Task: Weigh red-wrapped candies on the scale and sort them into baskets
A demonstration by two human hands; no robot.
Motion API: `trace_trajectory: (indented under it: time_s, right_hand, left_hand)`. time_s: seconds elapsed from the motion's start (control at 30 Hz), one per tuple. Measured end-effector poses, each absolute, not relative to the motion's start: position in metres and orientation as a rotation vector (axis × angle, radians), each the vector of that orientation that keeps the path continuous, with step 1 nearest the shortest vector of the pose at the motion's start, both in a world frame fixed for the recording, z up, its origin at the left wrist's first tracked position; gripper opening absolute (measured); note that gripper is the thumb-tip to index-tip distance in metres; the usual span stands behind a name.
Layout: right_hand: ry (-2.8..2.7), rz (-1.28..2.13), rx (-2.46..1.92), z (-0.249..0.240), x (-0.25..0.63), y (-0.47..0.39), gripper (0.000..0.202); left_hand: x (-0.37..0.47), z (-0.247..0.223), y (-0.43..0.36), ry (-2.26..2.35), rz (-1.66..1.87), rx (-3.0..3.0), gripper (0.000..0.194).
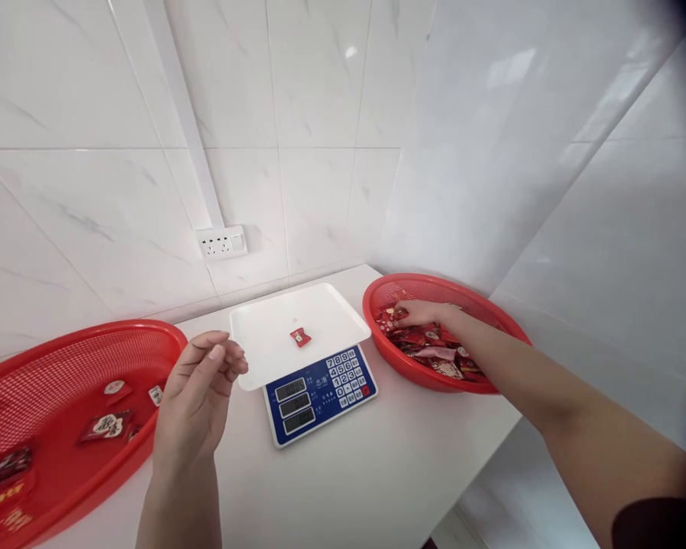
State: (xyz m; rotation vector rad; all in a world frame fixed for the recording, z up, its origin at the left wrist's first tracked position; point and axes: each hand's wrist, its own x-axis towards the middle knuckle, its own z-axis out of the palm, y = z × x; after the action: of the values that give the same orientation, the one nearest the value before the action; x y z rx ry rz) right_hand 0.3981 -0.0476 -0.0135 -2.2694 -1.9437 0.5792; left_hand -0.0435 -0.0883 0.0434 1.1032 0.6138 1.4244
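My left hand hovers beside the left edge of the white tray of a digital scale. Its fingers are loosely curled, and nothing shows in them. One small red wrapped candy lies near the middle of the tray. My right hand reaches into the right red basket, its fingers apart and touching the packets. Many red wrapped candy packets fill that basket. The fingertips are partly hidden among them. The scale has a blue panel with number keys and three displays.
At the left stands another red basket with several packets spread on its bottom. Both baskets and the scale sit on a white table against tiled walls. A power socket is fixed to the back wall.
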Motion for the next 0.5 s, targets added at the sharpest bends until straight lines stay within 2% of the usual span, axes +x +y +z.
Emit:
trace_trajectory:
  time_s: [0.07, 0.1, 0.3, 0.5]
  right_hand:
    - [-1.975, 0.553, -2.281, -0.022, 0.393, -0.041, 0.061]
    - [-1.989, 0.563, -2.307, -0.025, 0.391, -0.039, 0.063]
    - [-2.042, 0.537, -2.3, -0.021, 0.393, -0.041, 0.015]
    - [-1.765, 0.525, -2.2, 0.016, 0.402, -0.062, 0.019]
  left_hand:
    - [-0.043, 0.043, -0.089, 0.621, 1.42, 1.106, 0.017]
    - [-0.043, 0.043, -0.089, 0.625, 1.418, 1.106, 0.017]
    - [-0.044, 0.041, -0.088, 0.659, 1.384, 1.13, 0.015]
    - [-0.043, 0.041, -0.085, 0.698, 1.378, 1.108, 0.016]
